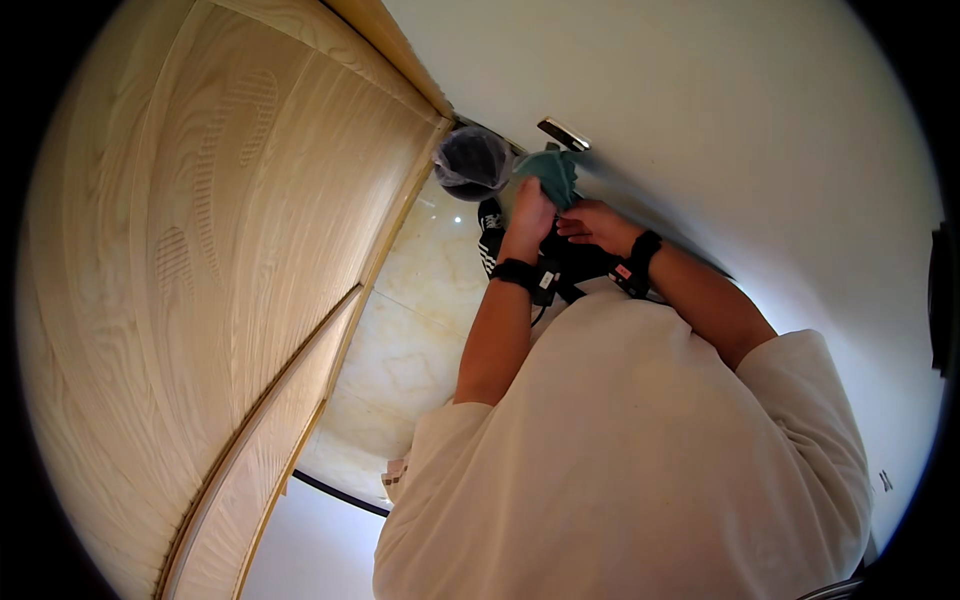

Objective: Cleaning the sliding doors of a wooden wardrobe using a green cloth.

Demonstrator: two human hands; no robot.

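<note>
A crumpled dark green cloth [550, 172] is held up in front of me, close to the white wall. My left hand [533, 207] is closed around its lower left part, with the back of the hand toward me. From the right, my right hand [598, 224] reaches in with bent fingers and appears to pinch the cloth's lower corner. The exact grip of its fingertips is partly hidden. Both wrists wear black bands with small dark devices attached.
A waste bin [472, 165] lined with a translucent bag stands in the corner, left of the cloth. A metallic-edged fitting [564, 133] is on the wall behind. Wooden panelling [230, 220] rises at left, above a pale tiled floor [405, 305]. A black shoe [489, 232] shows beside my left forearm.
</note>
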